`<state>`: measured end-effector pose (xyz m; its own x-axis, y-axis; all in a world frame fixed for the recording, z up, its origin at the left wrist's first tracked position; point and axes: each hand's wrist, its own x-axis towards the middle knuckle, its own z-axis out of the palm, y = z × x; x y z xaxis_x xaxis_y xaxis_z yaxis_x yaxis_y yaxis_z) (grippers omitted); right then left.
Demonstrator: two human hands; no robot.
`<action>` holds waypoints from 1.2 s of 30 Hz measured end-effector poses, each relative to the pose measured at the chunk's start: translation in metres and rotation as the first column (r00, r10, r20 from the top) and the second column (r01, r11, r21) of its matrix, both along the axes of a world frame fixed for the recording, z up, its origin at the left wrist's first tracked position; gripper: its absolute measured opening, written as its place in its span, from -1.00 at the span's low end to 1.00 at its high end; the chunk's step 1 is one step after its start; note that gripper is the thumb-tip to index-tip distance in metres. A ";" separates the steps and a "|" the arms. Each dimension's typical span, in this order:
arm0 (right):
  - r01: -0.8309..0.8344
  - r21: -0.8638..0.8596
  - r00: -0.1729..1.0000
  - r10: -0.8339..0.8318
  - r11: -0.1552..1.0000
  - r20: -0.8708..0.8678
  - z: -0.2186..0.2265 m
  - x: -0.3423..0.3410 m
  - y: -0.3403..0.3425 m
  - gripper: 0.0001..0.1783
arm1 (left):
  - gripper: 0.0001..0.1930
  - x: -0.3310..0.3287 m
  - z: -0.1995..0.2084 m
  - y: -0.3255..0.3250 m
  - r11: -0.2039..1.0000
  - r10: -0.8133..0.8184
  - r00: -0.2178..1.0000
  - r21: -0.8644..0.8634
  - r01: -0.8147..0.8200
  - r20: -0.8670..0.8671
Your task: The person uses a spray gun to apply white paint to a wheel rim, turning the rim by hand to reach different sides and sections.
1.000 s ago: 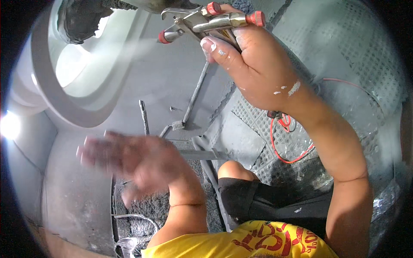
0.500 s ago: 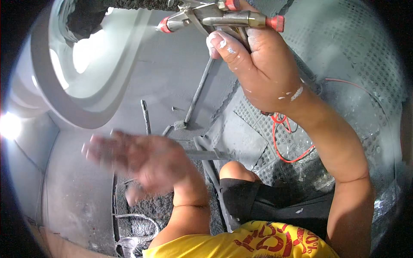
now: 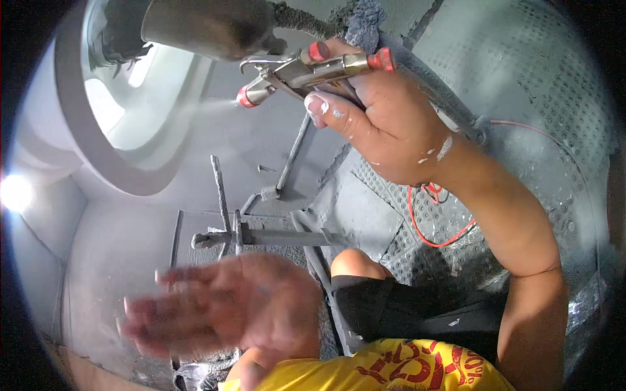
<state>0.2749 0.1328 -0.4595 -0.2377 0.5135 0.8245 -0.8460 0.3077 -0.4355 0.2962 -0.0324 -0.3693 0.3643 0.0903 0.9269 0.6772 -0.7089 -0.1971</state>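
Note:
My right hand, flecked with white paint, is wrapped round a metal spray gun with red knobs. A dark metal cup sits at the gun's far side. From its red-ringed nozzle, pale mist fans leftward onto a large, smooth white curved part with openings in it. Low in the picture, my left hand is blurred by motion; its fingers are stretched out and it holds nothing. The fingers of my right hand behind the gun are partly hidden.
Below the white part stand a crusted upright rod and a grey horizontal bar. An orange-red hose loops over the studded floor mat at the right. A bright lamp shines at the far left.
My left hand has swung down toward my body. The spray gun has shifted lower and a little left, bringing its cup into view. The mist at the nozzle shows more plainly.

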 end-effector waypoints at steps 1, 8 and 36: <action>-0.025 0.003 1.000 0.025 1.000 0.018 0.002 0.002 -0.001 -0.64 | 0.05 -0.003 0.004 -0.003 1.000 0.014 0.997 -0.010 -0.013 0.079; 0.026 0.004 0.999 -0.026 1.000 0.047 0.006 0.003 0.001 -0.62 | -0.21 -0.127 0.020 -0.049 0.993 0.102 0.874 -0.103 -0.060 0.475; 0.044 0.024 0.997 -0.045 0.999 0.064 -0.002 -0.001 -0.004 -0.66 | 0.08 -0.002 -0.006 0.005 0.985 -0.120 0.989 -0.116 0.130 0.087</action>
